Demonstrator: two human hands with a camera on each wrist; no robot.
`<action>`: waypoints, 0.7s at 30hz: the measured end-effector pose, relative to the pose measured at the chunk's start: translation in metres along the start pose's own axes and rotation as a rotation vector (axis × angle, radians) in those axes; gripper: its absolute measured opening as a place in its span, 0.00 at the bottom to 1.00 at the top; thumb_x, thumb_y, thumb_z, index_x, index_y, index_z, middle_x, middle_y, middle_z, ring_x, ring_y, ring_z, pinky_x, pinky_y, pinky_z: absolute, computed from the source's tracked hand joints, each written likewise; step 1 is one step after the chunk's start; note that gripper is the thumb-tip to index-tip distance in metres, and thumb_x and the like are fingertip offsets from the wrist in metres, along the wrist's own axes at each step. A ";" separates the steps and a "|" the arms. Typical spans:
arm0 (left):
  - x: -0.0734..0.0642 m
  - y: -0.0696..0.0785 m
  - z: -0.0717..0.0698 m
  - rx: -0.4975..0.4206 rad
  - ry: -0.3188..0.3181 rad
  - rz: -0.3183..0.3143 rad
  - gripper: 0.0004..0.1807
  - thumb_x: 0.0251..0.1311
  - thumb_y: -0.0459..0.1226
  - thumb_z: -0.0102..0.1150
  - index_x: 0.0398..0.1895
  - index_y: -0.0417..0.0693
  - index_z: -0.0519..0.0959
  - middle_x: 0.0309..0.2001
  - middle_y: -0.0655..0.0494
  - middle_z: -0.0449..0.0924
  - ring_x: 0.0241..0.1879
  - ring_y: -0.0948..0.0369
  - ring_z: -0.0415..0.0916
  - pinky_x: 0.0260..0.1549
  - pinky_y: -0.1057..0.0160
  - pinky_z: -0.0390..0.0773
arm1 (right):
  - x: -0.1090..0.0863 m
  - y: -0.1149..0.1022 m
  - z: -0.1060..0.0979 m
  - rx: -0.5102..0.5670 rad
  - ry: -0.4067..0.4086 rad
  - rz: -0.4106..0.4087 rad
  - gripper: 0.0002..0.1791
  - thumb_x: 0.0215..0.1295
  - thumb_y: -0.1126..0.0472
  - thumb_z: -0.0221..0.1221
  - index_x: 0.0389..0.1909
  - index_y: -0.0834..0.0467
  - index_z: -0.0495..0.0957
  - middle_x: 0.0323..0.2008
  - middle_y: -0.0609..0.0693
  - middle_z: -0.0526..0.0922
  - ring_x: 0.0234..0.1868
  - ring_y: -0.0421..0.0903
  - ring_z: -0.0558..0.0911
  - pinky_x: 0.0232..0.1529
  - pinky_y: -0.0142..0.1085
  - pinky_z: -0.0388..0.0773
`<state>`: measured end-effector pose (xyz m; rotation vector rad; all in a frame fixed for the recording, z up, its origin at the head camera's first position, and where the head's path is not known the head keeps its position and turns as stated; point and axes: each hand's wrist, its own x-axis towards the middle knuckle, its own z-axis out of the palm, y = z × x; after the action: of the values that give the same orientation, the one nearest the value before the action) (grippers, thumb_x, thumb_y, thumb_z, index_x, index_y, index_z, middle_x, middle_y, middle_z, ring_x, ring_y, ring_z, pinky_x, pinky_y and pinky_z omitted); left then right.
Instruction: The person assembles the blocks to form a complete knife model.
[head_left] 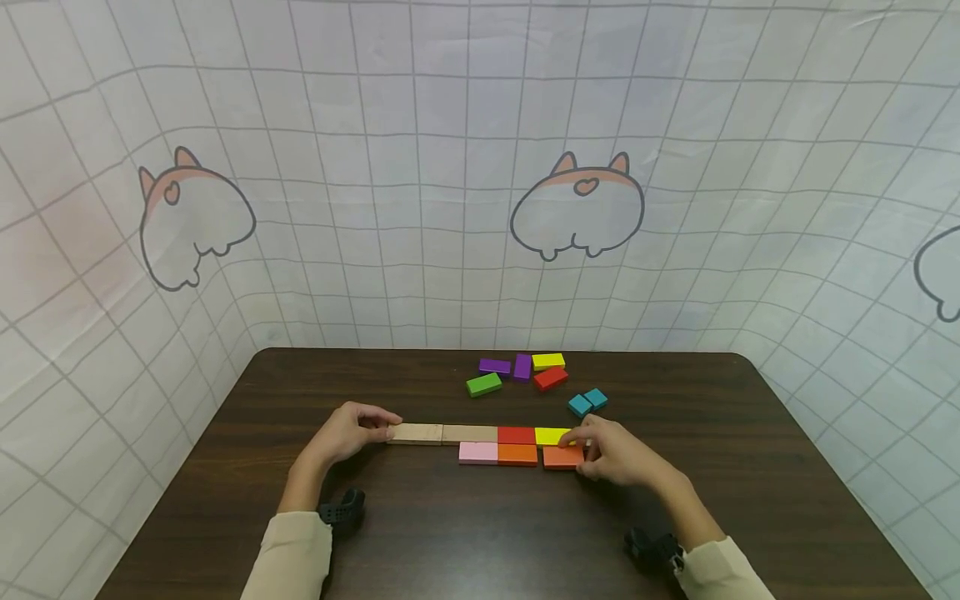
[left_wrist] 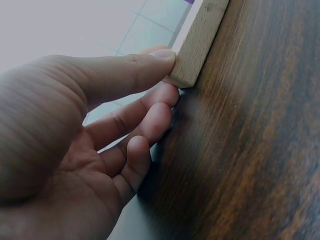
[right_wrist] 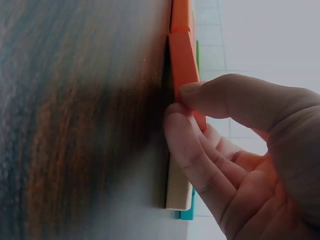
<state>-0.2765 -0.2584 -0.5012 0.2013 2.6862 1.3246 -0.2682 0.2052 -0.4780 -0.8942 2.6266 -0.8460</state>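
A row of flat blocks lies across the table. At its left end my left hand (head_left: 352,433) pinches a plain wooden block (head_left: 415,433) between thumb and fingers; the remaining fingers curl loosely in the left wrist view. Another wooden block (head_left: 469,433), a red block (head_left: 517,435) and a yellow block (head_left: 551,436) continue that row. In front lie a pink block (head_left: 478,452) and an orange block (head_left: 517,454). My right hand (head_left: 618,452) grips a red-orange block (head_left: 562,457) at its right end, close beside the orange one. Beyond it, a wooden block (right_wrist: 178,187) is partly hidden by my fingers.
Behind the row lie purple blocks (head_left: 495,367), a green block (head_left: 483,384), a second yellow block (head_left: 548,362), a second red block (head_left: 551,379) and two teal blocks (head_left: 581,406). A grid-patterned cloth (head_left: 420,208) rises along the back and sides of the dark table (head_left: 465,533).
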 end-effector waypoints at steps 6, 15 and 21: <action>0.000 0.002 0.000 0.010 0.000 0.002 0.10 0.64 0.37 0.69 0.47 0.51 0.90 0.36 0.55 0.84 0.35 0.59 0.76 0.38 0.59 0.75 | -0.001 0.001 0.002 -0.021 0.007 -0.005 0.19 0.64 0.65 0.68 0.56 0.54 0.84 0.40 0.49 0.75 0.33 0.35 0.77 0.36 0.30 0.78; -0.002 0.002 0.001 0.007 0.008 -0.004 0.10 0.64 0.37 0.69 0.47 0.51 0.90 0.37 0.54 0.84 0.35 0.59 0.75 0.38 0.59 0.74 | -0.001 0.001 0.003 -0.047 0.041 -0.011 0.16 0.64 0.64 0.68 0.53 0.54 0.85 0.40 0.50 0.76 0.35 0.35 0.78 0.38 0.30 0.79; -0.001 0.002 0.001 0.007 0.010 -0.015 0.10 0.64 0.38 0.69 0.48 0.52 0.89 0.38 0.54 0.84 0.35 0.59 0.76 0.38 0.59 0.74 | -0.001 0.000 0.002 -0.042 0.049 0.012 0.14 0.65 0.62 0.68 0.51 0.55 0.85 0.38 0.47 0.80 0.33 0.35 0.76 0.37 0.30 0.78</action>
<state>-0.2756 -0.2569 -0.5001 0.1761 2.6956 1.3158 -0.2669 0.2049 -0.4800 -0.8786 2.6985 -0.8238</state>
